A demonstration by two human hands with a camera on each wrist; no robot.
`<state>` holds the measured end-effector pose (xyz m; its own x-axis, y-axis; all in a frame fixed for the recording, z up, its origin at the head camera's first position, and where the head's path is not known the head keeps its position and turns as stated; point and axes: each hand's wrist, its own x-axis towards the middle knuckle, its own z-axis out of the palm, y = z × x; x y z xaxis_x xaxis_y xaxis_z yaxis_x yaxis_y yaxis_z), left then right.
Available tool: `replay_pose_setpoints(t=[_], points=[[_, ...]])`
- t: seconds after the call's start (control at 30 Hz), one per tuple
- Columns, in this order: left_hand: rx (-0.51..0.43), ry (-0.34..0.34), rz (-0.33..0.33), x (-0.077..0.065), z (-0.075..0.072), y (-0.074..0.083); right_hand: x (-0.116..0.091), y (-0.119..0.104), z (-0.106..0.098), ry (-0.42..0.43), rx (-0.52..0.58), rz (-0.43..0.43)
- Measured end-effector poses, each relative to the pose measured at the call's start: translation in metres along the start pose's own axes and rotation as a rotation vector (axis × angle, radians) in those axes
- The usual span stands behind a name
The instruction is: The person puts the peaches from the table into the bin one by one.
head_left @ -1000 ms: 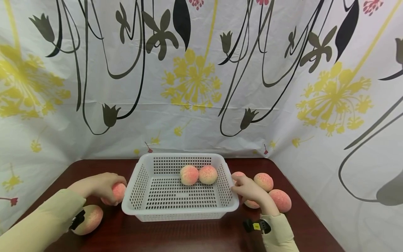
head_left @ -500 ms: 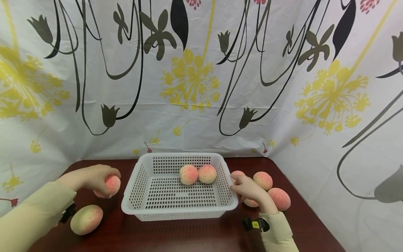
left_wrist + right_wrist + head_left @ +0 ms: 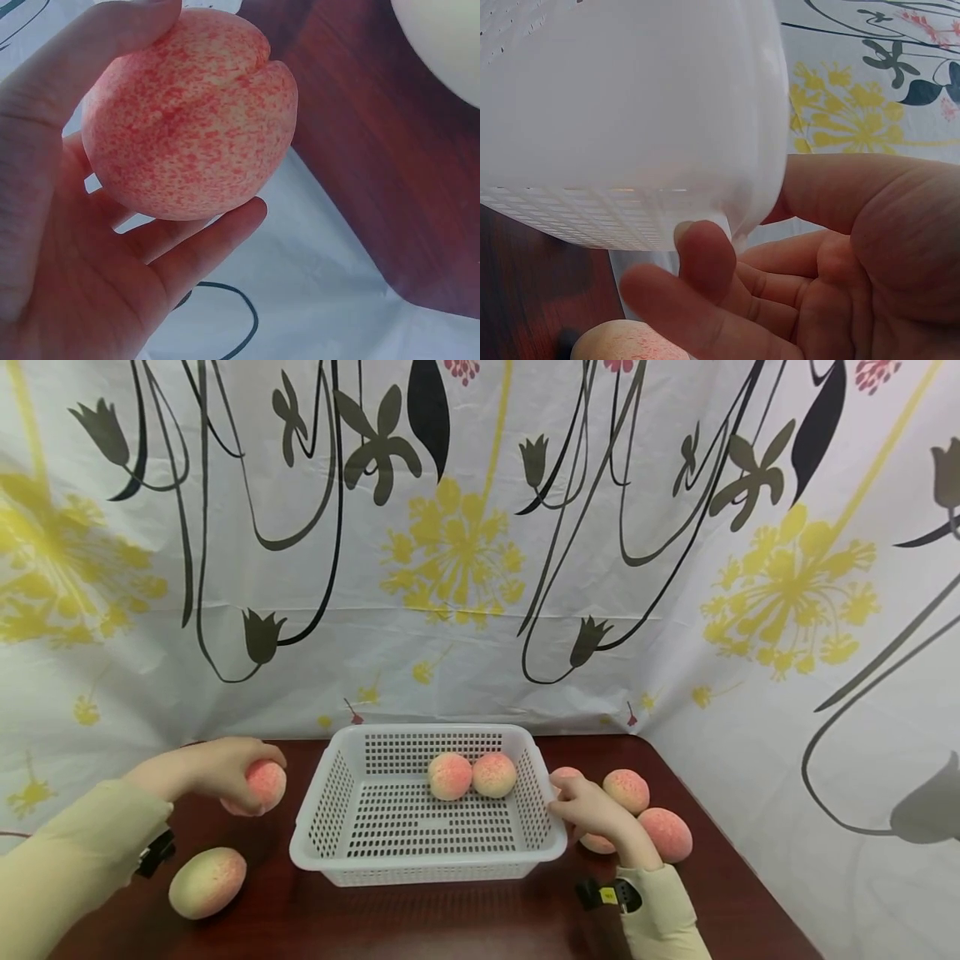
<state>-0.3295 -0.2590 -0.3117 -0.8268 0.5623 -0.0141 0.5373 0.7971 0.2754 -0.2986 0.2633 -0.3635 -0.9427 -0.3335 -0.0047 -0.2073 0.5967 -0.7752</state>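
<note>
My left hand (image 3: 213, 770) holds a pink, red-speckled peach (image 3: 267, 783) over the left part of the table. In the left wrist view, thumb and fingers wrap round that peach (image 3: 191, 124), its crease facing up and right. Beside the basket, my right hand (image 3: 596, 812) grips its right rim. The white plastic basket (image 3: 431, 870) has slotted walls and stands mid-table. In the right wrist view, fingertips (image 3: 707, 259) curl under the basket's rim (image 3: 769, 127), and the thumb goes behind it. Two peaches (image 3: 450, 777) lie side by side inside, toward the back right.
A yellowish peach (image 3: 207, 883) lies on the table at front left, below my left wrist. Several peaches (image 3: 666, 835) cluster right of the basket, some partly hidden by my right hand. The dark wooden table (image 3: 420, 922) ends at a flower-printed cloth (image 3: 450, 677) behind and at both sides.
My left hand has lifted the peach and drawn it left and up, away from the basket's left side. The right hand stays on the rim.
</note>
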Motion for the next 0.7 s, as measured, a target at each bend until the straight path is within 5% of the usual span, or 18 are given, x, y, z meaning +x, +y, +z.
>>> replay_pose_setpoints(t=[0.37,0.7], points=[[-0.003,0.006,0.002,0.006,-0.029,0.013,0.000,0.002,0.001,0.001,-0.028,0.000],[-0.072,-0.017,-0.039,0.036,-0.041,0.037,0.000,0.001,0.001,0.016,-0.035,-0.003]])
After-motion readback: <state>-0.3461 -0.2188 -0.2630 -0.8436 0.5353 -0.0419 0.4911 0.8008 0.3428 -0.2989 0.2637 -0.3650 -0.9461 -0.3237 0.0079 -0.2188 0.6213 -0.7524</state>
